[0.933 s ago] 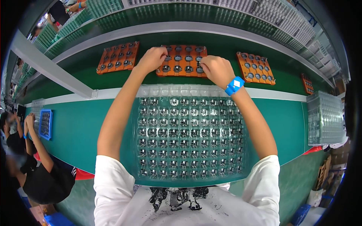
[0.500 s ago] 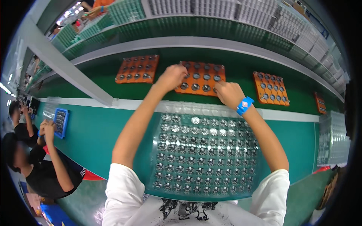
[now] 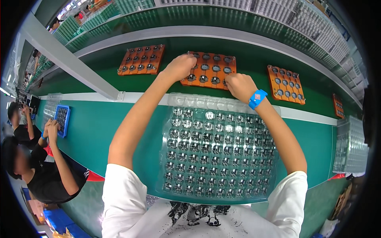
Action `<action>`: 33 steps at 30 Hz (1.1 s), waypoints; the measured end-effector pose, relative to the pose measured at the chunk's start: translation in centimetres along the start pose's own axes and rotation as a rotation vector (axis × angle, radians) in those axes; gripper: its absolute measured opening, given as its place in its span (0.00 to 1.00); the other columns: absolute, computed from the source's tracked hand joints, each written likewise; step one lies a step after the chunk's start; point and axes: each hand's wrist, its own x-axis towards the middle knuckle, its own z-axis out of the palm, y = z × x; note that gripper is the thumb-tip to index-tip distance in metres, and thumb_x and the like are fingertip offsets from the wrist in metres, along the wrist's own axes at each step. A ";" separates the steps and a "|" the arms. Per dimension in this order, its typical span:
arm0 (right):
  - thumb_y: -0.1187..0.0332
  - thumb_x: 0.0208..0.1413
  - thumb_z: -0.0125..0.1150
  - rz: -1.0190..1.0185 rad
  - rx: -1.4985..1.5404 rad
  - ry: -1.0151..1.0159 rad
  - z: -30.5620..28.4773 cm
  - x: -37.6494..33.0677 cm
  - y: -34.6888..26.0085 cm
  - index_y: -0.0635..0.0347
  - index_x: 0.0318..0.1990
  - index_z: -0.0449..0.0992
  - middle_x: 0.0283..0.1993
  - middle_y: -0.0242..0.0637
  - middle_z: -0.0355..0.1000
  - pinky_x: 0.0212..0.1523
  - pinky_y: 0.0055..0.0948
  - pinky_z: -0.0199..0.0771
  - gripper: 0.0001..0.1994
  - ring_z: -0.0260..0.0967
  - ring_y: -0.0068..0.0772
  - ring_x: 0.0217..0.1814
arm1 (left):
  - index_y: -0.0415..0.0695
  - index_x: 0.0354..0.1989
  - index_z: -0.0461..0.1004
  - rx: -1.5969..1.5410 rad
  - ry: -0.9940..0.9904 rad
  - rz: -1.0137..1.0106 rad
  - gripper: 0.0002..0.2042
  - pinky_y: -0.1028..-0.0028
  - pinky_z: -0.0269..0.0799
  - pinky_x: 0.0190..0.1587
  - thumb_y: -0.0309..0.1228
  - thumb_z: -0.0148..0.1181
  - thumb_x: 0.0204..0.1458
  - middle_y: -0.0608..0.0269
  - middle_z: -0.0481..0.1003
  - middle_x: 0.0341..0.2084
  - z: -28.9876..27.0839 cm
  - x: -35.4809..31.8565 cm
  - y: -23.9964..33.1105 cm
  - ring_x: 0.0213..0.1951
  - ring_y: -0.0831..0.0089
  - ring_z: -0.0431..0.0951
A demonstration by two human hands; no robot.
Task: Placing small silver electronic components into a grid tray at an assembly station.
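Note:
An orange plate (image 3: 209, 66) with rows of round sockets lies on the green shelf in front of me, small dark metallic parts in the sockets. My left hand (image 3: 181, 67) reaches over its left edge, fingers curled down at the left column. At the near right corner, my right hand (image 3: 241, 86) has its fingers pinched together over the plate. Both sets of fingertips are partly hidden, so whatever they grip cannot be made out. Below my arms, a clear plastic blister tray (image 3: 163, 158) holds many small black-and-silver parts in its pockets.
More orange plates stand on the shelf: one left (image 3: 141, 59), one right (image 3: 285, 84), another far right (image 3: 338, 106). Stacked clear trays (image 3: 350, 146) sit at the table's right end. A grey post (image 3: 71, 55) slants at left, where a person (image 3: 43, 174) works beside a blue tray (image 3: 62, 121).
The whole view has shifted, with the plates and shelf higher in the picture. Both hands stay at the same sides of the middle orange plate, fingers still closed.

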 end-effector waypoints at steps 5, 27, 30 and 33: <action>0.70 0.48 0.58 0.072 0.040 0.017 -1.3 -0.1 -1.5 0.61 0.29 0.74 0.26 0.43 0.72 0.30 0.42 0.72 0.05 0.72 0.48 0.31 | 0.38 0.31 0.71 -0.106 0.229 -0.084 0.04 0.62 0.70 0.42 0.24 0.56 0.47 0.53 0.72 0.30 -1.4 -1.9 2.0 0.40 0.53 0.73; 0.70 0.51 0.56 0.033 0.084 0.080 -0.6 4.3 -0.1 0.62 0.30 0.74 0.32 0.44 0.73 0.34 0.41 0.72 0.05 0.71 0.50 0.34 | 0.37 0.27 0.69 -0.099 0.153 -0.039 0.02 0.63 0.68 0.40 0.22 0.54 0.46 0.53 0.71 0.29 -7.8 -5.3 4.9 0.36 0.55 0.72; 0.71 0.51 0.56 0.052 -0.116 0.000 1.3 5.9 -0.1 0.61 0.29 0.75 0.33 0.43 0.74 0.34 0.42 0.74 0.04 0.72 0.49 0.35 | 0.38 0.27 0.69 -0.116 0.220 0.005 0.02 0.61 0.69 0.40 0.22 0.55 0.46 0.54 0.73 0.29 -3.7 -1.9 1.9 0.37 0.55 0.72; 0.73 0.47 0.56 -0.011 -0.167 -0.011 2.3 6.3 -1.1 0.59 0.28 0.75 0.32 0.41 0.73 0.33 0.43 0.75 0.02 0.73 0.48 0.33 | 0.38 0.27 0.70 0.029 0.174 -0.024 0.02 0.61 0.70 0.42 0.23 0.55 0.46 0.54 0.73 0.29 -0.7 -1.1 0.3 0.39 0.54 0.72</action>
